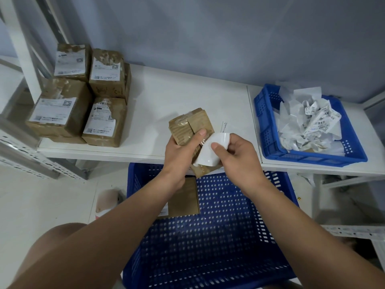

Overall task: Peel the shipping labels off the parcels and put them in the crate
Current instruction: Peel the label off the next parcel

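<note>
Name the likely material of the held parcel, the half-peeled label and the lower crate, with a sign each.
Parcel: probably brown corrugated cardboard, ribbed where torn, with glossy tape. Label: thin white paper, smooth back, curling. Lower crate: seemingly moulded blue plastic, evenly perforated.

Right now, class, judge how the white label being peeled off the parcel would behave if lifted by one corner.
The label probably flops: it curls over in the right hand. It looks light, like the crumpled labels in the small crate. Being adhesive, it may stick to itself.
</note>
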